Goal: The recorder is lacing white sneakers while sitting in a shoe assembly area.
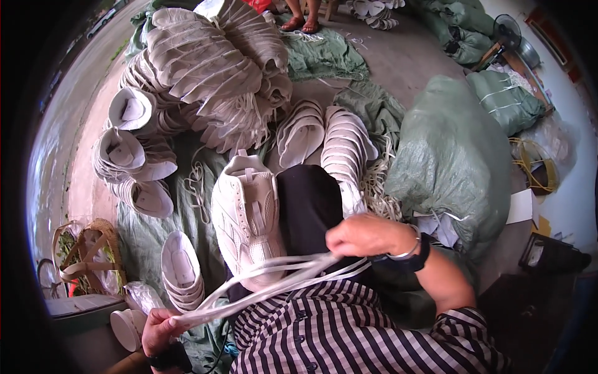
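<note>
White shoelaces (212,310) stretch in a loose bundle across the front of my body, several strands side by side. At the lower left, my left hand (159,330) pinches one end of them. My right hand (372,236) is closed around the other end, higher up and to the right; a bracelet and a dark band circle that wrist. Behind the laces, a white shoe upper (248,215) rests by my dark-clothed knee (308,196). Its eyelets show no lacing, and the laces pass in front of its lower part.
Stacked shoe uppers (205,56) pile up at the far left; a nested row (346,140) stands beyond my knee. A big green sack (448,168) bulges on the right. A woven basket (99,255) and white tub (126,329) sit left. Another person's feet (302,24) show far off.
</note>
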`<control>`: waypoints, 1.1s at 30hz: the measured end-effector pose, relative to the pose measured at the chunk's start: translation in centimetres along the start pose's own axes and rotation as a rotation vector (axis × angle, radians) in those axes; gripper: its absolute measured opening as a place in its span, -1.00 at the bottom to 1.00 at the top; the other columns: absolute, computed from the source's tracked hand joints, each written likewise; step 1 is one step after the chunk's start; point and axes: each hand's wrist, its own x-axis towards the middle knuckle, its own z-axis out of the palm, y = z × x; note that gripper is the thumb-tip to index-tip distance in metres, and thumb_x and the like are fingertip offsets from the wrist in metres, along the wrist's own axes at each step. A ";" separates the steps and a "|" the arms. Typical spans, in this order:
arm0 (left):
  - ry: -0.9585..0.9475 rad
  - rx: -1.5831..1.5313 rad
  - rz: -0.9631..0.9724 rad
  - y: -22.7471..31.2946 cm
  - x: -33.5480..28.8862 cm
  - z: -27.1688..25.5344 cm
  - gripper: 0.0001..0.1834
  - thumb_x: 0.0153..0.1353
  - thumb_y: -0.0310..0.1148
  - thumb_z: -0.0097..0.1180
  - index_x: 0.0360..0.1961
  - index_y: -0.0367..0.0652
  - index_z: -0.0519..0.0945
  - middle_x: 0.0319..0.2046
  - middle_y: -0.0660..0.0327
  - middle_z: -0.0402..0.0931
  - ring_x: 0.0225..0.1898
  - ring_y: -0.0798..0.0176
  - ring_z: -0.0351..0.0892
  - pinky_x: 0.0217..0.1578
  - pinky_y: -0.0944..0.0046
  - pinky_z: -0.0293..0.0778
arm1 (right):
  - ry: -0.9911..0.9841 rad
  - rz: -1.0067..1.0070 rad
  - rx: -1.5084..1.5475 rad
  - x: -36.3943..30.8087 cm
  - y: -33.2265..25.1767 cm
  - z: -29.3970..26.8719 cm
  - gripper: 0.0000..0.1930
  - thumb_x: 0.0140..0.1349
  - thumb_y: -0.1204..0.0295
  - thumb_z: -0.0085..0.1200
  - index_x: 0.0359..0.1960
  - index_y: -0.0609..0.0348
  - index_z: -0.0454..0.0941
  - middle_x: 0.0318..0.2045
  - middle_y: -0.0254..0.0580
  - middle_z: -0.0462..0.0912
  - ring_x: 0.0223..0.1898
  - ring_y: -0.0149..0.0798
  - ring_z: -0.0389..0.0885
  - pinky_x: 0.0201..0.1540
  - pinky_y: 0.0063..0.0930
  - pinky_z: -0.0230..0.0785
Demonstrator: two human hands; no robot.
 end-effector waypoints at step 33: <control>-0.314 0.099 0.425 12.1 8.7 18.6 -0.78 0.27 -0.34 0.05 -0.32 -0.28 0.63 -0.55 0.34 0.51 -0.43 0.50 0.45 -0.36 0.47 0.38 | 0.620 -0.004 1.042 -4.8 -6.8 -9.1 -0.71 0.17 0.49 -0.06 -0.06 0.30 0.42 -0.37 -0.01 0.65 -0.84 -0.73 0.17 -0.79 -0.89 0.00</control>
